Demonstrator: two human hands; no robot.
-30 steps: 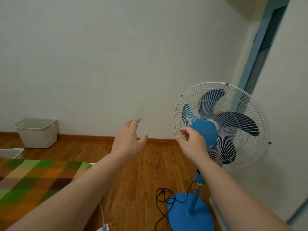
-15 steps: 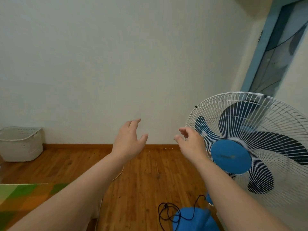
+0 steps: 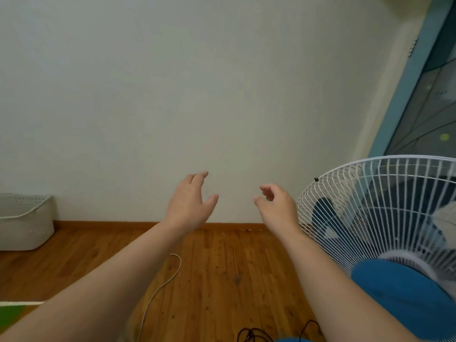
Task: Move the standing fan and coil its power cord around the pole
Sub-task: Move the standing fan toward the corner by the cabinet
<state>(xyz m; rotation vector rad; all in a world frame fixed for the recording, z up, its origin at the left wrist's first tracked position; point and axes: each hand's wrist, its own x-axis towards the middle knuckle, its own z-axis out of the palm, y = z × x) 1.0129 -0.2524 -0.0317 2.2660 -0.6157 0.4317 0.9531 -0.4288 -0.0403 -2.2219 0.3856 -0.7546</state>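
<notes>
The standing fan (image 3: 385,218) fills the lower right, with a white wire grille, dark blue blades and a blue hub (image 3: 399,290). Its pole is out of view and only a sliver of its blue base shows at the bottom edge. The black power cord (image 3: 254,335) lies tangled on the floor at the bottom edge. My left hand (image 3: 188,206) is raised in front of the wall, fingers apart, holding nothing. My right hand (image 3: 277,206) hovers just left of the grille rim, fingers loosely curled and empty, not touching the fan.
A white plastic basket (image 3: 24,223) stands against the wall at the left. A thin white cable (image 3: 160,285) curves over the wooden floor (image 3: 222,280). A green mat corner (image 3: 12,313) shows at lower left. A blue door frame (image 3: 404,75) rises behind the fan.
The view has moved closer and to the left, so the fan looms larger at the right edge. My right hand now sits left of the grille instead of in front of it.
</notes>
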